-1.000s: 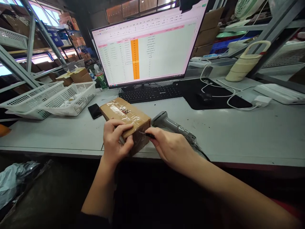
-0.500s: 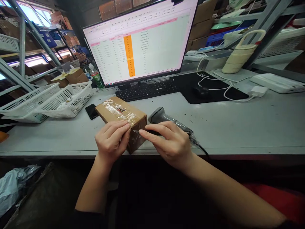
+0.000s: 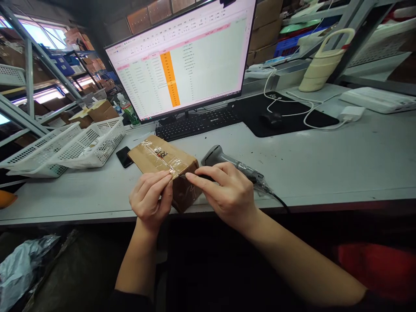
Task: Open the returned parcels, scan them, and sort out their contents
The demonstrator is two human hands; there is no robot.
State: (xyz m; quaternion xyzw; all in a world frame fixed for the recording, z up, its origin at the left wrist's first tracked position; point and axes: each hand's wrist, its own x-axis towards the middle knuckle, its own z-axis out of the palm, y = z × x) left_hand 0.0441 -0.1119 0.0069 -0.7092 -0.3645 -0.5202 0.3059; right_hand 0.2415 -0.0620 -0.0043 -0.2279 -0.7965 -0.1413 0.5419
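A brown cardboard box, wrapped in clear tape and marked with dark writing, sits at the desk's front edge, one corner towards me. My left hand is closed, its fingertips pinched at the near top edge of the box. In my right hand is a slim knife with a black handle, held between thumb and fingers. Its point meets the taped top edge just right of my left fingertips. Behind my right hand lies a grey barcode scanner, partly covered by that hand.
A monitor showing a spreadsheet stands behind a black keyboard. White baskets and a phone are left of the box. To the right are a mouse on a black mat, a white cable and a cream cup.
The knife point has moved up and left from the box's end face to its top edge. My left hand has shifted slightly left. The whole view has turned a little.
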